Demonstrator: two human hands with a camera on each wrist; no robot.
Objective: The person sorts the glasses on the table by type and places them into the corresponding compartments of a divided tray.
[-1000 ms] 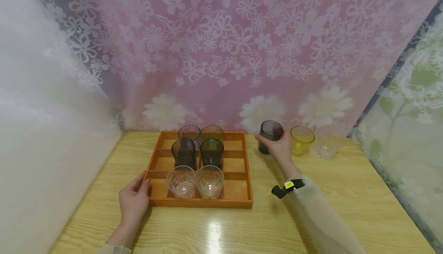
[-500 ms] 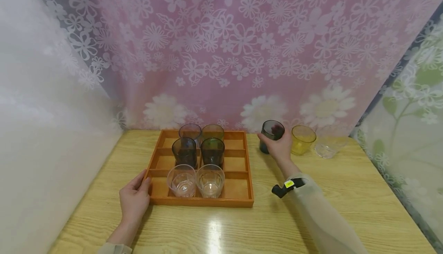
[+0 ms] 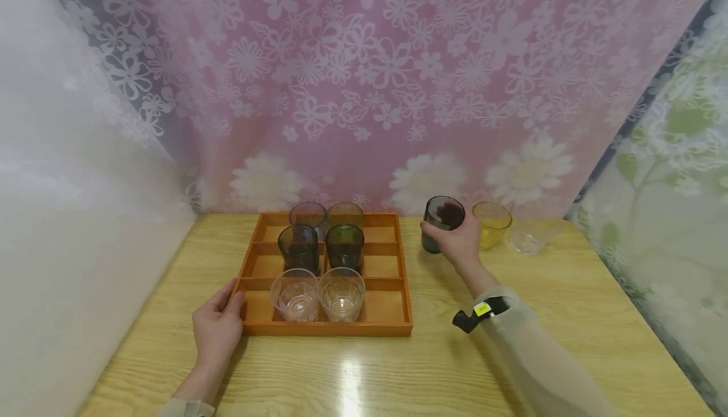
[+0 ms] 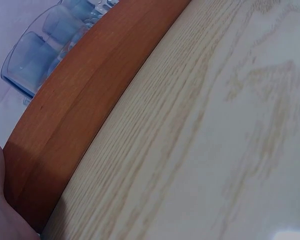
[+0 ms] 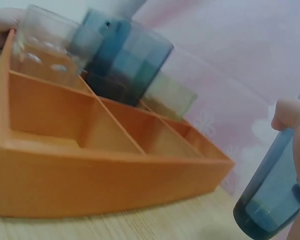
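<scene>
My right hand (image 3: 462,240) grips a dark grey-blue tinted glass (image 3: 436,240) to the right of the tray, thumb on its near left side. In the right wrist view the tinted glass (image 5: 270,200) stands apart from the tray; whether its base touches the table I cannot tell. My left hand (image 3: 218,325) holds the front left corner of the wooden compartment tray (image 3: 327,329). Six compartments in the left and middle columns show glasses: two clear (image 3: 341,297) in front, two dark (image 3: 298,249) in the middle row, a bluish (image 3: 308,216) and an amber one (image 3: 345,215) behind.
To the right of my right hand stand a yellow glass (image 3: 492,222) and a clear glass (image 3: 527,241). The tray's right column has bare compartments (image 3: 382,267). A pink floral curtain (image 3: 341,120) hangs behind the wood-grain table (image 3: 296,373).
The tinted glass in my right hand looks slightly raised and nearer the yellow glass. The whole view has shifted a little. My left hand keeps its hold on the tray.
</scene>
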